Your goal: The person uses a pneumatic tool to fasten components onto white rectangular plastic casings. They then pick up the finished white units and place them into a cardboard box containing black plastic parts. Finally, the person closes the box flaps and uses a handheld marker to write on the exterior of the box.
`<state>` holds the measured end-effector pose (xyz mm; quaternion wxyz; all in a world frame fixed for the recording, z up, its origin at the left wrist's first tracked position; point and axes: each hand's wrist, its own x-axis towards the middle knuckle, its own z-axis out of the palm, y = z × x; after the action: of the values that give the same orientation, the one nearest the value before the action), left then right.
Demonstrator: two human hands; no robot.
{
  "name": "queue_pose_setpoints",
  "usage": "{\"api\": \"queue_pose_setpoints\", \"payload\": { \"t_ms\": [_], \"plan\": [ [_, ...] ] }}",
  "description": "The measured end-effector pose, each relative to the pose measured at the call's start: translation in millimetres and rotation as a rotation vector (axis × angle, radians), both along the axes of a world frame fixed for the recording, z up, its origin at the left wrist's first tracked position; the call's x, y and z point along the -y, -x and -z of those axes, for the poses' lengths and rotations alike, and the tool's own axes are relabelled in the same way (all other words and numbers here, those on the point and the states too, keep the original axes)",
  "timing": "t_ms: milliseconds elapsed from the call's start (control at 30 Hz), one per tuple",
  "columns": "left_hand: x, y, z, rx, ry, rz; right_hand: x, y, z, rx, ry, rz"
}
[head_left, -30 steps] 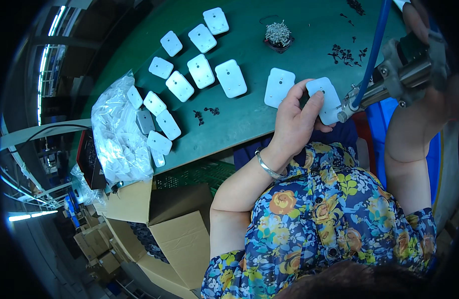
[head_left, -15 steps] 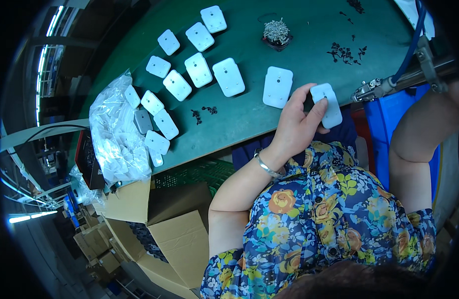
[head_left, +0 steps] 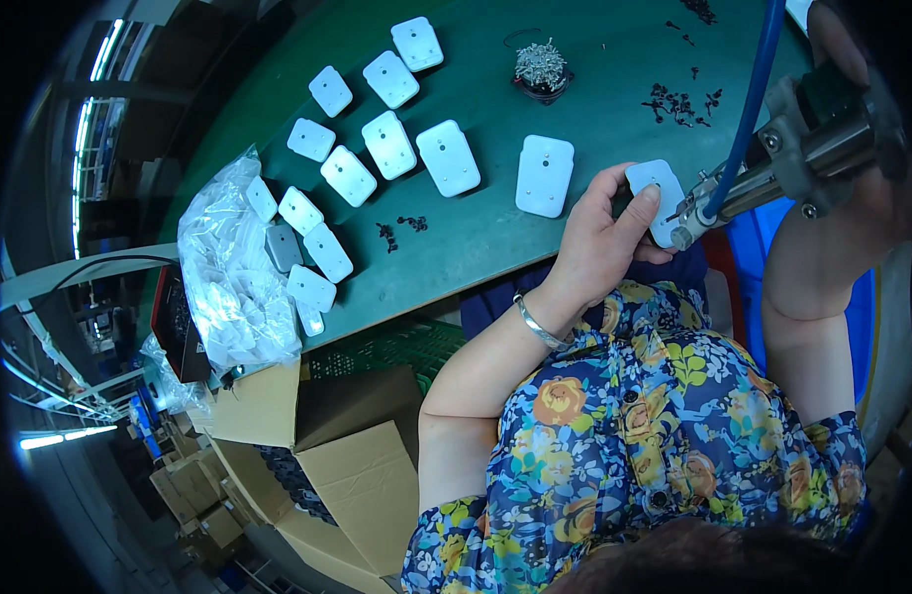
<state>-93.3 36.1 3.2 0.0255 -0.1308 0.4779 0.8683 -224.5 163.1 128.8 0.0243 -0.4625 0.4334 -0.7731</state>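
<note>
Holding a small white plastic plate (head_left: 657,198) at the near edge of the green desk (head_left: 476,252), the left hand (head_left: 599,243) has its fingers and thumb closed around the plate's lower end, thumb lying up along its face. The plate's long axis runs roughly away from the person, tilted a little to the left.

The right hand (head_left: 862,148) is wrapped tight around the body of a powered screwdriver (head_left: 772,168) with a blue hose (head_left: 748,99) rising from it. The tool lies nearly level, its long axis running from the right hand down and leftward, and its tip sits just beside or touching the plate's right edge; contact cannot be confirmed from this view. The plate thus lies directly left of the tool tip and is already in the left hand, which is the nearer one.

Observed on the desk, well apart from both hands:
- a matching white plate (head_left: 545,175) just left of the held one;
- a scatter of further white plates (head_left: 391,144) toward the far left;
- a clear bag of white parts (head_left: 228,277) at the desk's left end;
- a small dish of screws (head_left: 541,67);
- loose dark screws (head_left: 678,99) near the hose.

Cardboard boxes (head_left: 327,445) stand below the desk edge.
</note>
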Motion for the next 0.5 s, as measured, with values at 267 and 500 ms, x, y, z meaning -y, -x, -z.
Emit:
{"api": "queue_pose_setpoints", "payload": {
  "t_ms": [267,500],
  "plan": [
    [0.0,2.6,-6.5,0.008,-0.073,-0.017,0.2,-3.3,-0.9,0.002,-0.019,0.003],
    [2.0,-1.0,-2.3,-0.033,0.076,-0.010,8.3,-6.4,0.3,0.001,-0.016,-0.021]
  ]
}}
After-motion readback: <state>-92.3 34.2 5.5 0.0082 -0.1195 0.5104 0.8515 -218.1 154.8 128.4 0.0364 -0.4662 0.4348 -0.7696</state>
